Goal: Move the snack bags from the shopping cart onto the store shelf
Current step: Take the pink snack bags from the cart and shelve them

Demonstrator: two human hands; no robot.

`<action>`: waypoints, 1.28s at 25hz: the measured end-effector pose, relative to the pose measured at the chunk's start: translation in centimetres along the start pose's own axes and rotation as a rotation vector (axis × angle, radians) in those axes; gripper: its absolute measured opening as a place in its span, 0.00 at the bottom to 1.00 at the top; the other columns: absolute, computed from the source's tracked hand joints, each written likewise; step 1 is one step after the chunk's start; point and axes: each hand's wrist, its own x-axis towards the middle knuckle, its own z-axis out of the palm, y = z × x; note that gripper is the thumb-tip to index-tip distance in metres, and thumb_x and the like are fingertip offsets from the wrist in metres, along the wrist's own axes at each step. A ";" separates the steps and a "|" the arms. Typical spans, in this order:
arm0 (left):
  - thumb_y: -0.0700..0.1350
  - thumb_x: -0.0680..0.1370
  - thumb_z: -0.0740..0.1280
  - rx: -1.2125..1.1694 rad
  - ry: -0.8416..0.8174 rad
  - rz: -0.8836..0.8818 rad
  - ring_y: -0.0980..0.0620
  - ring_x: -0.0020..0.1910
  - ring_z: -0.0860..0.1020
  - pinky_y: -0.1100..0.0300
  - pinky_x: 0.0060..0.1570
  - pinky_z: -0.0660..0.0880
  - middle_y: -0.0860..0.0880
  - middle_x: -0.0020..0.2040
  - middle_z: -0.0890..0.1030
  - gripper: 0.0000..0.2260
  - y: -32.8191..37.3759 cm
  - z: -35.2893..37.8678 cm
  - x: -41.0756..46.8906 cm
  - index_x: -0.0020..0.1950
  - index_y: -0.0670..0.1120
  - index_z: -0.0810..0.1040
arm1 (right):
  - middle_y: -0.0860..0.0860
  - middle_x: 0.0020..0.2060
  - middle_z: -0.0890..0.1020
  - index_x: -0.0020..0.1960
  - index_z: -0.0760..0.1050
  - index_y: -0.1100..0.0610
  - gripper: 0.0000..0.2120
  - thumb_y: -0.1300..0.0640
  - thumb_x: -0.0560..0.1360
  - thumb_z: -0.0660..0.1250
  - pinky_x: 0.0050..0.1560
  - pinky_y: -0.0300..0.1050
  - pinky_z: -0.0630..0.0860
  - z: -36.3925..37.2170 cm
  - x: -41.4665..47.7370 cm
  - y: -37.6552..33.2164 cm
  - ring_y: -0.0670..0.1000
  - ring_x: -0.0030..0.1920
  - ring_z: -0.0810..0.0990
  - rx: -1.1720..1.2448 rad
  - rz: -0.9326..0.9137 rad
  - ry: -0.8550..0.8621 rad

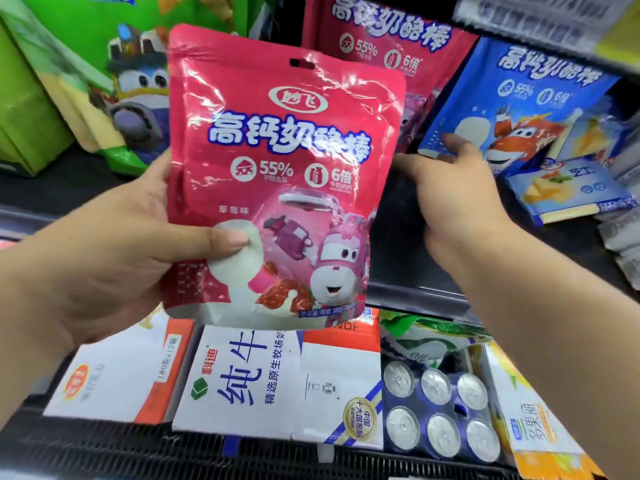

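A single head-worn wide-angle camera is looking forward and down, sitting very close to a pink snack bag [277, 174] filling mid-frame, facing the store shelf [415, 282] with boxed goods directly beneath.

Cans [438, 415] right of milk carton [242, 379] — both below shelf [415, 292].

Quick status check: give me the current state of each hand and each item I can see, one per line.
left hand: gripping the glossy pink snack bag, thumb on its front.
glossy pink snack bag: upright, sealed, held in the air before the shelf.
right hand: fingers touching the blue snack bag's lower corner.
blue snack bag: on the shelf, leaning.
second pink snack bag: standing on the shelf behind.
six-pack of silver-topped cans: lying below, unopened.
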 end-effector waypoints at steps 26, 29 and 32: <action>0.44 0.69 0.81 0.483 0.458 0.104 0.51 0.68 0.74 0.59 0.69 0.70 0.47 0.71 0.73 0.53 3.2 8.8 12.3 0.82 0.46 0.47 | 0.54 0.56 0.79 0.61 0.62 0.55 0.31 0.69 0.65 0.74 0.59 0.45 0.78 0.0 3.3 0.6 0.49 0.55 0.81 0.026 -0.390 -0.223; 0.44 0.70 0.80 0.521 0.479 0.099 0.49 0.69 0.74 0.58 0.69 0.70 0.47 0.72 0.74 0.54 2.9 8.8 13.5 0.82 0.46 0.44 | 0.49 0.53 0.79 0.61 0.62 0.54 0.30 0.68 0.66 0.73 0.59 0.42 0.78 0.8 4.5 1.0 0.45 0.53 0.81 -0.004 -0.422 -0.166; 0.46 0.70 0.80 0.511 0.491 0.098 0.50 0.69 0.75 0.56 0.69 0.71 0.49 0.72 0.75 0.52 2.1 8.5 14.0 0.83 0.47 0.47 | 0.46 0.52 0.79 0.59 0.62 0.53 0.28 0.64 0.66 0.73 0.62 0.45 0.76 1.4 5.2 1.7 0.43 0.53 0.80 -0.014 -0.426 -0.160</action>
